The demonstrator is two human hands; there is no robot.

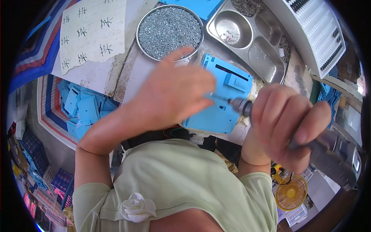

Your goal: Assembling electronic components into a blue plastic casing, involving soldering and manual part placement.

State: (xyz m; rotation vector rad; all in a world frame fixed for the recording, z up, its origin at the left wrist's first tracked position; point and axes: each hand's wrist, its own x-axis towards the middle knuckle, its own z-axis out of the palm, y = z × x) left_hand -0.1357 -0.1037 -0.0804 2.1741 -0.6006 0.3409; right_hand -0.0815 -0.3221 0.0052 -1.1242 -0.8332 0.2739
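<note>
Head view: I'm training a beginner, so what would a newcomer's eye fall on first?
Probably the grey handheld power driver in the right hand, right of centre, its bit pointing across a flat light-blue plastic panel. Next, the round metal tray heaped with small shiny pieces, top centre.

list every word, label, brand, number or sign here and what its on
Pale paper sheet, upper left: rows of large dark handwritten characters, not copied out here.
Grey power driver: small pale marks on its body, too small to read.
White scrap in the metal tray: too small to tell if it bears print.
Blue panel: no legible writing.
</note>
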